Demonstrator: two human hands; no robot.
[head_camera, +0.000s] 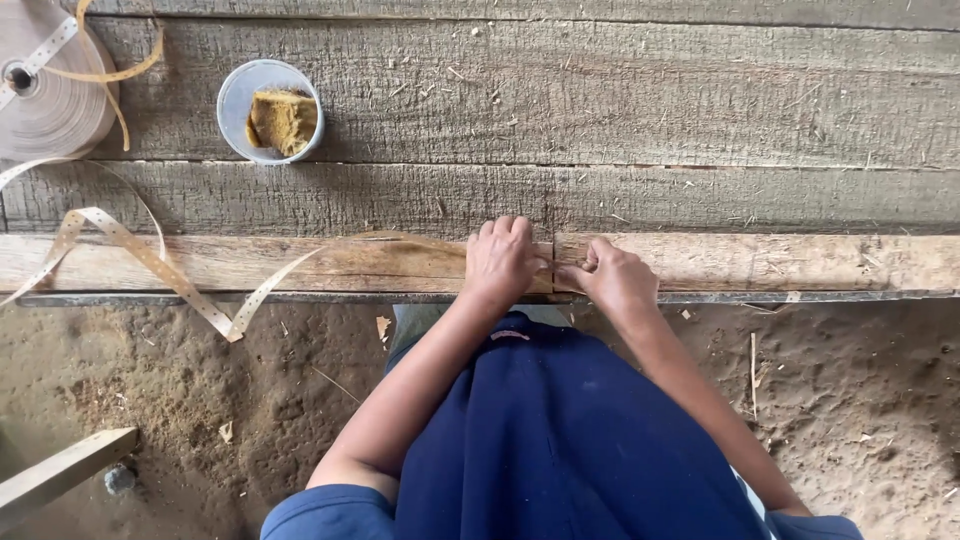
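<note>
Both hands work at a seam where two thin veneer sheets (400, 262) meet on the front edge of the rough plank surface (600, 110). The left hand (500, 262) lies flat, fingers together, pressing down on the sheet just left of the seam. The right hand (615, 280) is curled narrow, fingertips pinched at the seam itself; whether it grips anything there I cannot tell. A perforated paper tape (150, 262) trails loosely away to the left of the left hand, back toward its roll (45, 85) at the far left corner. Beyond the left hand, further up the surface, stands a small tub with a sponge (272, 118).

The risks, as I judge them: the slack tape could twist or snag on the surface's edge, where it already droops over; the sheets could slide apart if the left hand's pressure eases; and brittle veneer may split under pinching fingertips.
</note>
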